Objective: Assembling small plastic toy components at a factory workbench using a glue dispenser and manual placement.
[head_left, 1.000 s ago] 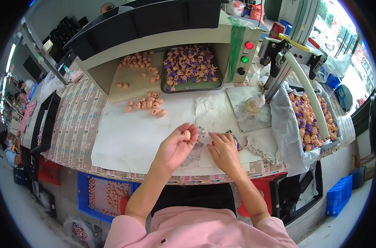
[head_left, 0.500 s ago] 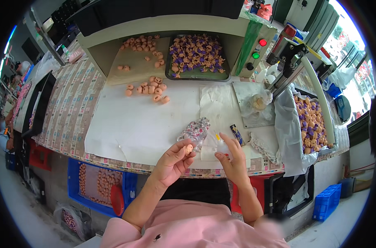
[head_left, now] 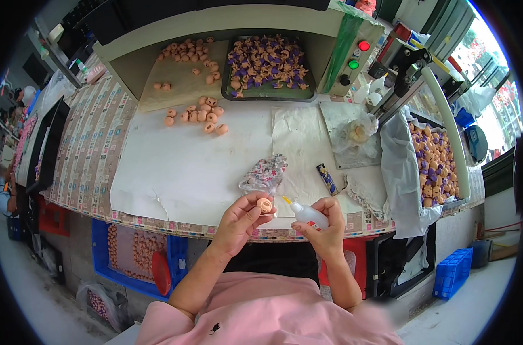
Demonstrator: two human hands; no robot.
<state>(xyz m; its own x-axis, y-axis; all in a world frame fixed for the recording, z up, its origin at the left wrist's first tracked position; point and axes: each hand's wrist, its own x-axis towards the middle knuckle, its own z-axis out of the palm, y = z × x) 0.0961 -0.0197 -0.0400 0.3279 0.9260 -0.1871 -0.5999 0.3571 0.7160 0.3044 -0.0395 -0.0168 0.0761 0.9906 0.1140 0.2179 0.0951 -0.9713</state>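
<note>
Just above the near edge of the patterned table [head_left: 83, 155], the two bare hands face each other in front of a pink shirt. The left hand [head_left: 234, 225] has its thumb and fingers closed around a small peach-coloured piece [head_left: 264, 206], with a round recess in the side turned up to view. The right hand [head_left: 327, 225] wraps its fingers and thumb around a white bottle [head_left: 310, 215], tilted so that its yellow tip [head_left: 286, 199] points toward the piece; the tip is just beside it, with a small gap between them.

Beyond the left hand lies a crumpled flower-print bag [head_left: 266, 173] on the white sheet [head_left: 158, 161]. Past the right hand lie a slim dark blue packet [head_left: 327, 179] and a rumpled cloth [head_left: 362, 197]. Farther back, a loose group of round peach pieces [head_left: 203, 116] sits on the sheet, left of a dark tray [head_left: 270, 98] heaped with peach and purple pieces. At the right, a box with a white liner [head_left: 399, 184] holds many more peach and purple pieces.
</note>
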